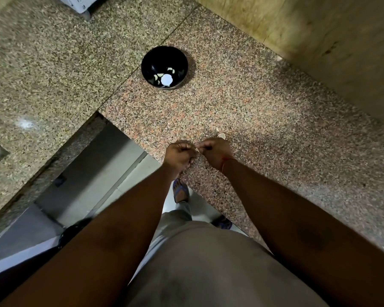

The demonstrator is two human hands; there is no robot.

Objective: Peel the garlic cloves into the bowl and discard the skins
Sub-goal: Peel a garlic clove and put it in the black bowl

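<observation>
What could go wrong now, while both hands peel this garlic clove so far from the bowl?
The left hand and right hand pinch a garlic clove near the counter edge; the clove or its skins may fall to the floor. The black bowl sits far off, so a tossed clove might miss it.

The counter (253, 103) is granite, speckled pink, grey and black; its left slab looks more grey-beige. The bowl (151, 60) is glossy black, with pale white garlic cloves (159, 78) inside. The wall (330, 41) is yellowish beige with dark stains. A thin red thread (225, 161) circles the right wrist. The sandal (180, 190) is blue. The trousers (208, 262) are grey-beige.
</observation>
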